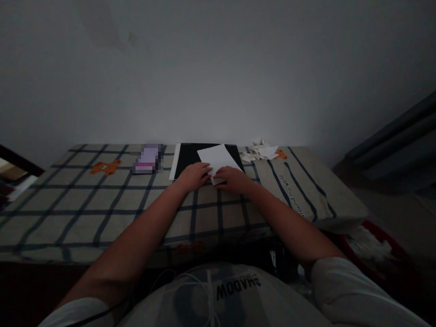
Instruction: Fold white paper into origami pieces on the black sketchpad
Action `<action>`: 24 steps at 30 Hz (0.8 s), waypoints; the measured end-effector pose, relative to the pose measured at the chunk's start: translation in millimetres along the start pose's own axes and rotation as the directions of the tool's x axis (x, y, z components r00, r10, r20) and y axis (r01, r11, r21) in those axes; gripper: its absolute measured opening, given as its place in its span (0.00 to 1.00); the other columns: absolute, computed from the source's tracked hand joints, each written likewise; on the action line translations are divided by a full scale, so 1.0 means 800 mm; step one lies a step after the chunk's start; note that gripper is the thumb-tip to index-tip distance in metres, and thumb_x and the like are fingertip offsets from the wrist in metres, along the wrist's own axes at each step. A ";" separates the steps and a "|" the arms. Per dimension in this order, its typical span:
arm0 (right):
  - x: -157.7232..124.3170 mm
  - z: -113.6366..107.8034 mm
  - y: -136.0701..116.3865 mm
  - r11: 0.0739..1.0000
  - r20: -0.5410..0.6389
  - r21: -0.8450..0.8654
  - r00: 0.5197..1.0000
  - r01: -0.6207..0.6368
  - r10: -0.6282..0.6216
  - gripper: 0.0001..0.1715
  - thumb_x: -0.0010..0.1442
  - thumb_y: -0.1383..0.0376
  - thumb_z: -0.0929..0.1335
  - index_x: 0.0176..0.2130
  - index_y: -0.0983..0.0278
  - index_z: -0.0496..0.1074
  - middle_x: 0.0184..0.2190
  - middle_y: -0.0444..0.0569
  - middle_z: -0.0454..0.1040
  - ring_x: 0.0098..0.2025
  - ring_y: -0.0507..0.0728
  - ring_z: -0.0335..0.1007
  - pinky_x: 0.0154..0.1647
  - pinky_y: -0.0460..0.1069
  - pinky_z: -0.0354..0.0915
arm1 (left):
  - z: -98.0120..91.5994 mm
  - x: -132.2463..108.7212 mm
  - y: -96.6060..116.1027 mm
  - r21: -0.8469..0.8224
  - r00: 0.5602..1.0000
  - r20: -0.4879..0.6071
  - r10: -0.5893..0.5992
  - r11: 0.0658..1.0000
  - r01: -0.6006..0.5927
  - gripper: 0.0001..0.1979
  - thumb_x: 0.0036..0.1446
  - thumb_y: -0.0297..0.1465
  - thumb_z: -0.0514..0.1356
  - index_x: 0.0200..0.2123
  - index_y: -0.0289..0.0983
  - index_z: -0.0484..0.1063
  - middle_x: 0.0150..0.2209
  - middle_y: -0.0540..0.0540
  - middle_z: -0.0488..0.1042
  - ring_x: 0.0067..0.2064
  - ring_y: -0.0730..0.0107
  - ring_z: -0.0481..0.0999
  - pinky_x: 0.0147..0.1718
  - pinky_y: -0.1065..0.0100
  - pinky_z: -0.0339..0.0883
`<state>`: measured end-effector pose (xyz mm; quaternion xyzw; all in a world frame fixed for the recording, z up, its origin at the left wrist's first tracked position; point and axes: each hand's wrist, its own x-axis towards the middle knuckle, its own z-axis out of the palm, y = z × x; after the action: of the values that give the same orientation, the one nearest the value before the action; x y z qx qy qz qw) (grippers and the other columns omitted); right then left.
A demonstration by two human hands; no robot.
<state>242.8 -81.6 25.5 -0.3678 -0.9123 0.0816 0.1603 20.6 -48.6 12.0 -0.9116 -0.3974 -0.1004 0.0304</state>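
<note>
A white sheet of paper (218,156) lies turned at an angle over a black board or pad (188,156) with a white left edge. My left hand (195,176) is at the sheet's near left edge, its fingers bent and closed on the paper. From the other side, my right hand (233,179) grips the near corner, fingers pressed together on it. The fingertips of both hands almost meet there. Whether the corner is folded is too dim to make out.
Left of the board lies a purple, blurred-out flat object (148,159). Crumpled paper scraps (260,151) lie at the right, by the wall (218,81). A checked cloth (119,195) covers the table. Below its right end stands a red bin (391,245) with white waste.
</note>
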 end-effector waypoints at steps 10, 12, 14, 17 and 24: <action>0.016 -0.005 -0.004 0.986 0.014 -0.123 0.993 -0.114 0.117 0.12 0.64 0.66 0.66 0.41 0.66 0.79 0.40 0.56 0.80 0.43 0.59 0.74 0.45 0.51 0.65 | -0.015 -0.001 0.000 -0.169 0.987 -0.098 -0.128 0.979 0.111 0.20 0.63 0.35 0.55 0.55 0.36 0.73 0.58 0.39 0.73 0.58 0.53 0.70 0.57 0.55 0.64; 0.026 -0.008 0.007 0.979 -0.111 -0.029 0.974 -0.204 0.200 0.11 0.62 0.66 0.67 0.37 0.66 0.80 0.36 0.55 0.80 0.38 0.58 0.74 0.42 0.51 0.65 | -0.022 0.006 0.003 -0.321 0.921 -0.255 -0.294 0.924 0.206 0.17 0.62 0.35 0.56 0.51 0.36 0.74 0.51 0.39 0.76 0.54 0.55 0.73 0.55 0.56 0.66; 0.039 -0.015 0.019 0.961 -0.258 0.119 0.927 -0.248 0.271 0.10 0.61 0.66 0.67 0.34 0.65 0.79 0.33 0.52 0.80 0.35 0.57 0.74 0.40 0.50 0.65 | -0.029 0.020 0.005 -0.548 0.807 -0.334 -0.487 0.797 0.254 0.12 0.60 0.34 0.57 0.45 0.36 0.74 0.43 0.42 0.77 0.46 0.60 0.75 0.50 0.58 0.69; 0.060 -0.026 0.035 0.880 -0.449 0.399 0.782 -0.257 0.432 0.11 0.59 0.63 0.67 0.37 0.65 0.78 0.32 0.49 0.80 0.34 0.56 0.74 0.40 0.50 0.66 | -0.031 0.048 0.007 -0.880 0.654 -0.173 -0.736 0.413 0.233 0.11 0.56 0.35 0.61 0.41 0.36 0.70 0.39 0.44 0.75 0.40 0.64 0.76 0.41 0.62 0.73; 0.078 0.006 0.042 0.559 -0.344 0.828 0.752 -0.040 0.563 0.19 0.56 0.52 0.67 0.40 0.63 0.74 0.34 0.46 0.78 0.34 0.53 0.74 0.36 0.48 0.70 | -0.004 0.068 0.013 -0.930 0.824 0.247 -0.510 -0.364 0.054 0.22 0.61 0.50 0.56 0.49 0.39 0.70 0.52 0.37 0.76 0.48 0.58 0.79 0.46 0.58 0.74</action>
<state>220.2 -14.0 26.6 -0.4261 -0.6064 0.3807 0.5529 63.9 -17.2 26.3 -0.4033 -0.3692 -0.5069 -0.6664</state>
